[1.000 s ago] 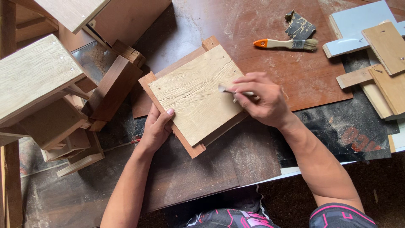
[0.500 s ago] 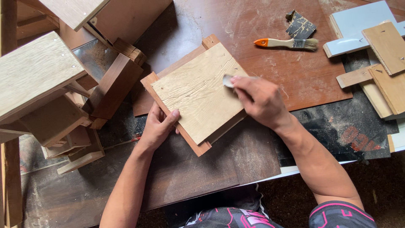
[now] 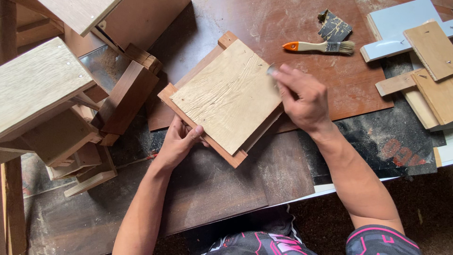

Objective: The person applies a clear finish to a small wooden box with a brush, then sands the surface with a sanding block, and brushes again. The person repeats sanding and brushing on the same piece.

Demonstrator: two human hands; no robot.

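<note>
Bracing the square wooden panel (image 3: 226,97) with our left hand (image 3: 178,141): thumb hooked over its lower-left edge, fingers tucked under the frame. Right hand (image 3: 302,97) is curled, fingertips pinching a small grey piece (image 3: 272,69), likely sandpaper, against the panel's right corner. Panel sits rotated like a diamond mid-workbench, on the reddish board (image 3: 349,80). Paintbrush (image 3: 318,46) lies near the far edge, well apart. Wooden stools (image 3: 42,85) stacked at the left edge.
</note>
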